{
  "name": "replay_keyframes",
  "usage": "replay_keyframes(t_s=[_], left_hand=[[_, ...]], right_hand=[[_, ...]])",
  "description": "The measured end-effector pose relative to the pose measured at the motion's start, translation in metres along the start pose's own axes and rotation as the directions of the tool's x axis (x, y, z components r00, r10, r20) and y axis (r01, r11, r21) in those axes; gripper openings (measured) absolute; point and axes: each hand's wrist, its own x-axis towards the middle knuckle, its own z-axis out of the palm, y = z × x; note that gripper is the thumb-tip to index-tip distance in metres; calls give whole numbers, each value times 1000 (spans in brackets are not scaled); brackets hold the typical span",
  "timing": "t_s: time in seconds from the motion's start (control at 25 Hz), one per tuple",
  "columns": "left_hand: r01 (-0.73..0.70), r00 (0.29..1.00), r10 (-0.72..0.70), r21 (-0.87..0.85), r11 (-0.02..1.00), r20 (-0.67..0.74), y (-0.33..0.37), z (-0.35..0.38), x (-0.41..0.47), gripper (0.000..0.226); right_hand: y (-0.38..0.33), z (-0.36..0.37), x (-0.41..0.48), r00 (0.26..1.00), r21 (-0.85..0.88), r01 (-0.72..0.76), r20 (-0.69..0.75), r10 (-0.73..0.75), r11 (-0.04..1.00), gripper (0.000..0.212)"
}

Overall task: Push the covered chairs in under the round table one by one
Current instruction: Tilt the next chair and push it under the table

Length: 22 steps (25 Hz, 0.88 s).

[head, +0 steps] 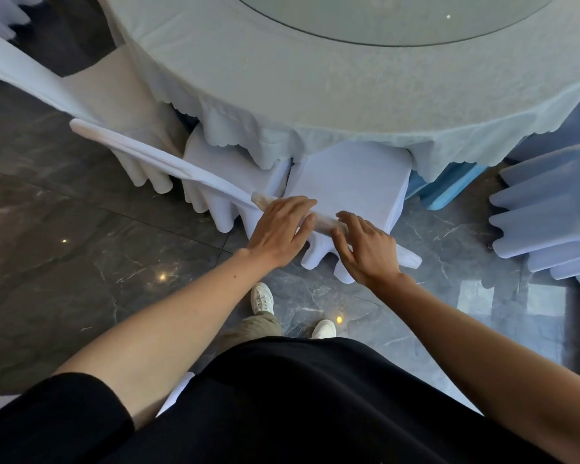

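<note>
**Both hands on a chair back, pushing it toward the round table**

The left hand [282,229] lies flat over the top rail of the white fabric-covered chair [349,182], fingers stretched forward across the rail and not curled under it. The right hand [365,249] rests on the same rail just beside it, fingers bent down over the front and thumb toward the back, a loose hold, not a firm clamp. Between the two hands a strip of pale bare rail shows where the cover has slipped.

This looks like the push itself. The chair's seat already meets the near edge of the round table with a pale blue-green scalloped tablecloth [315,95], and the hanging cloth overlaps the seat's front. The next move probably calls for an even forward press from both hands, so the chair goes in straight and does not twist into its neighbour.

The cover is smooth on the seat and falls in deep pleats to the dark grey marble floor [81,229].

To the left, a second white-covered chair [231,165] sits pushed in, its seat touching the first chair's side. Further left, a cream-covered chair [114,95] is also tucked in. At the right edge, a pale blue pleated chair cover [549,212] stands well apart from the table, likely awaiting its turn.
</note>
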Motion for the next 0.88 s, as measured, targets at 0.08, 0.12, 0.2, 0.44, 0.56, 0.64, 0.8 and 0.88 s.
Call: replay_keyframes(t_s=[0.08,0.12,0.2,0.44,0.56,0.64,0.8,0.88], left_hand=[[12,999,-12,7,1000,-33,-4,-11,-5,54],[26,997,-23,37,999,-72,-8,-21,-15,53],[45,989,-33,82,996,-146,-31,-42,-25,51],[23,951,42,204,979,-306,-103,-108,-33,46],[74,914,29,238,969,-404,-167,-166,-56,46],[90,908,29,262,961,-417,-198,-198,-66,46],[232,856,-61,276,933,-514,-282,-265,-118,44],[313,825,-117,275,909,-552,-315,-293,-141,43]], right_hand=[[-12,-1,13,998,64,11,54,-14,998,52],[-23,2,19,996,78,55,71,-60,995,54],[-54,11,40,986,55,142,85,-147,988,58],[-133,34,105,970,-52,244,37,-242,968,61],[-211,62,150,939,-99,345,57,-341,933,60],[-249,74,174,920,-110,391,47,-389,914,60],[-359,116,211,853,-86,522,75,-517,849,58],[-407,136,229,818,-74,574,95,-568,815,56]])
